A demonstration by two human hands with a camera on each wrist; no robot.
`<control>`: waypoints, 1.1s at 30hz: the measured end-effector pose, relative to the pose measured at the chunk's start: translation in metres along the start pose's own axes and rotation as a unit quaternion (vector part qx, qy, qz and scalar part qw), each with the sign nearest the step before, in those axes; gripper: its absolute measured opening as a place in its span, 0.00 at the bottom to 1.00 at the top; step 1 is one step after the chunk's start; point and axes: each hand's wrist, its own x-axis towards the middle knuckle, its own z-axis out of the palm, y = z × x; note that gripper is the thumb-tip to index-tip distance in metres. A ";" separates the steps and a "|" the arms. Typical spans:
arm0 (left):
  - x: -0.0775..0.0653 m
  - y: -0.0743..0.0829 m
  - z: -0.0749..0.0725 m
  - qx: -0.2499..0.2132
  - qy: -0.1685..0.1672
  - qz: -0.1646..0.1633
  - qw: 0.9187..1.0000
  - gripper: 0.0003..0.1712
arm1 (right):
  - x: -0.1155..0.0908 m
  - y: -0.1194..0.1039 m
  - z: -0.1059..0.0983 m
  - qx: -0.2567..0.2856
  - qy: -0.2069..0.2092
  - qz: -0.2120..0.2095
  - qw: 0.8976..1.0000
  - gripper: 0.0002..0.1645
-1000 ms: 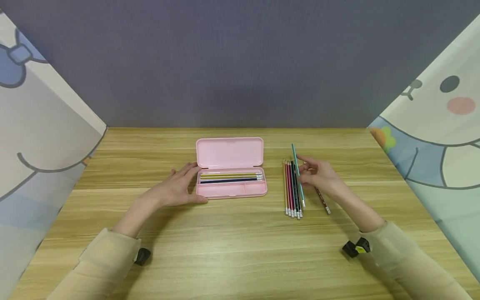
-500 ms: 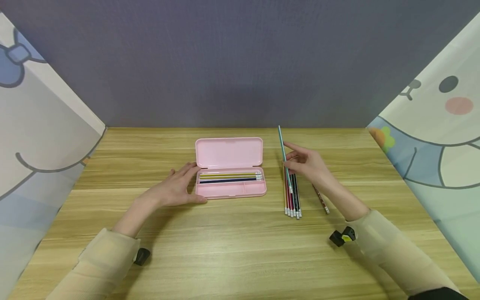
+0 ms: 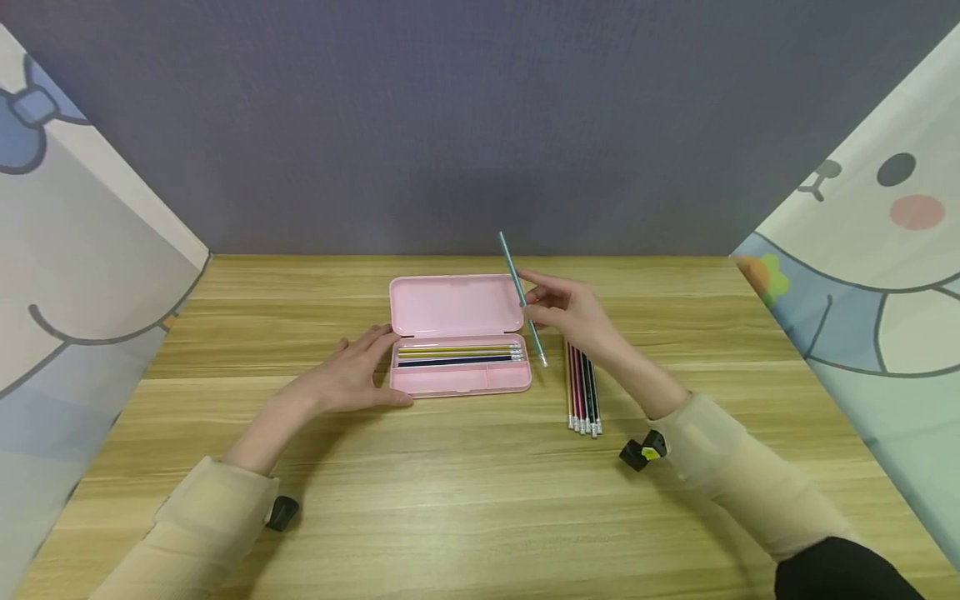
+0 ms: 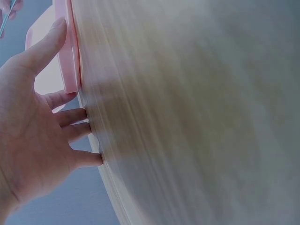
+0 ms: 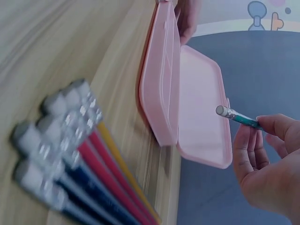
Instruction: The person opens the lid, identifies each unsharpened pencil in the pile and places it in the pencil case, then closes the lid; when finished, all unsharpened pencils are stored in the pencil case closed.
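Observation:
My right hand (image 3: 576,317) pinches a teal pencil (image 3: 510,262) between thumb and fingers, above the table by the right end of an open pink pencil case (image 3: 442,382). The pencil slants, its white eraser end lower and toward me; in the right wrist view that eraser (image 5: 221,110) shows before the raised lid (image 5: 201,108). Several yellow and dark pencils (image 3: 457,361) lie in the case's long rear compartment. At the left end, my left hand (image 3: 348,377) touches the case with extended fingers, the thumb (image 4: 52,40) along its front and the other fingertips down on the table.
Right of the case, a row of pencils (image 3: 579,392), yellow, red and dark, lies with erasers toward me, partly under my right forearm. A grey-blue panel (image 3: 480,125) rises behind the wooden table (image 3: 450,500). Cartoon-printed sheets (image 3: 885,275) flank both sides.
My right hand has lifted the teal pencil from beside the pencil row and carried it left to the case's right end. The left hand has stayed put. My right arm now hides the patterned pencil.

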 end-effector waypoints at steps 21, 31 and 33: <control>0.001 0.000 -0.001 0.005 0.008 0.009 1.000 0.61 | 0.027 0.001 0.043 -0.070 -0.048 -0.075 0.994 0.23; 0.000 -0.001 -0.001 0.002 0.002 0.004 1.000 0.61 | 0.035 0.010 0.056 -0.083 -0.090 -0.097 0.988 0.19; -0.001 -0.001 -0.001 0.001 0.002 0.004 1.000 0.61 | 0.034 0.010 0.058 -0.087 -0.101 -0.097 0.986 0.18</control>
